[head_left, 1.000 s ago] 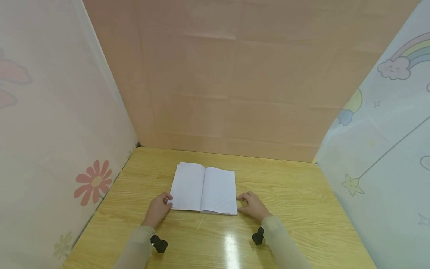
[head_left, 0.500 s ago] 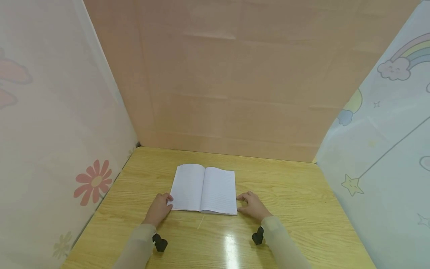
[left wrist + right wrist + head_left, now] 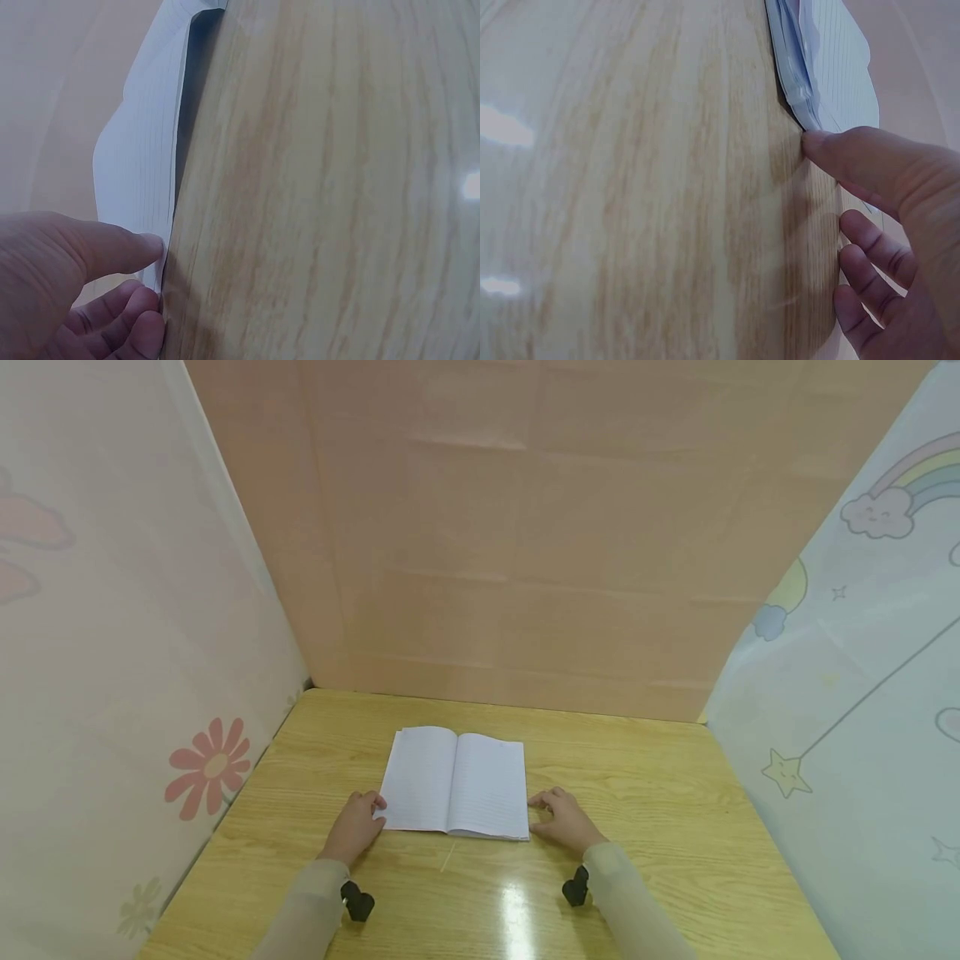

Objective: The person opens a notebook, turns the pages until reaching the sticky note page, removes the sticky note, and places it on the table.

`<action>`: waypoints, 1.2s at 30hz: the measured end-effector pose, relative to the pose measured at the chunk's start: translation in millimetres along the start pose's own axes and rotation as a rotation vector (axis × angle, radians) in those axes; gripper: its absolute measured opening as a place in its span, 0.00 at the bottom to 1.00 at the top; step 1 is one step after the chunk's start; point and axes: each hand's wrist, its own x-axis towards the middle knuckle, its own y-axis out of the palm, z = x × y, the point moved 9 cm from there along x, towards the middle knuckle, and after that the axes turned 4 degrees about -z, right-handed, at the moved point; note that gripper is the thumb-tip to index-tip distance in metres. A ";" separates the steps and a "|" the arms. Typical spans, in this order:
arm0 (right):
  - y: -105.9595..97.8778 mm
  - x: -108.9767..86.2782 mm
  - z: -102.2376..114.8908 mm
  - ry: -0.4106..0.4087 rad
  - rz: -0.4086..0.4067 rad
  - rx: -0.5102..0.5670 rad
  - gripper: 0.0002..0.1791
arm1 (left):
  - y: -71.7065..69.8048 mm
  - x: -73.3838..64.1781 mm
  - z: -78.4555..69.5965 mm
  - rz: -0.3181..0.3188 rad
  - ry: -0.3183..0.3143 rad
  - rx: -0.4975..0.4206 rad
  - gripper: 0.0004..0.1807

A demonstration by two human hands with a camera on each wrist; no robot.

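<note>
An open notebook point(image 3: 489, 785) with white ruled pages lies on the wooden table, its spine running away from me. At its lower left corner, my left hand point(image 3: 354, 828) pinches the edge, thumb point(image 3: 142, 251) on the page and the other fingers curled by the border. My right hand point(image 3: 567, 822) is at the lower right side of the notebook. Its thumb tip point(image 3: 819, 142) meets the notebook's corner, while the other fingers are loosely bent beside the edge. In the right wrist view, the page stack point(image 3: 795, 75) shows several slightly separated layers.
The wood-grain table point(image 3: 637, 777) extends around the notebook. A tan panel point(image 3: 510, 568) stands behind it, with patterned walls on the left point(image 3: 112, 652) and right point(image 3: 862, 693). A thin pale strand point(image 3: 447, 857) lies below the spine.
The notebook's left page has settled lower and flatter, and faint lines now show on it where it looked blank. My left hand shifted slightly right; my right hand stayed put.
</note>
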 end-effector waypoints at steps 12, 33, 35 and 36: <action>-1.3 -1.0 1.1 0.006 0.013 0.037 0.20 | -10.3 -2.0 -3.9 -0.012 -0.007 -0.017 0.09; -3.4 -4.1 4.4 0.009 0.017 0.044 0.21 | -56.0 -1.7 -112.1 -0.097 0.211 -0.255 0.11; -3.0 -3.7 3.5 0.013 0.018 0.035 0.21 | -51.4 -1.9 -125.5 -0.093 0.263 -0.277 0.11; -2.7 -3.5 3.1 0.015 0.018 0.033 0.21 | -48.1 -2.2 -131.5 -0.084 0.285 -0.292 0.11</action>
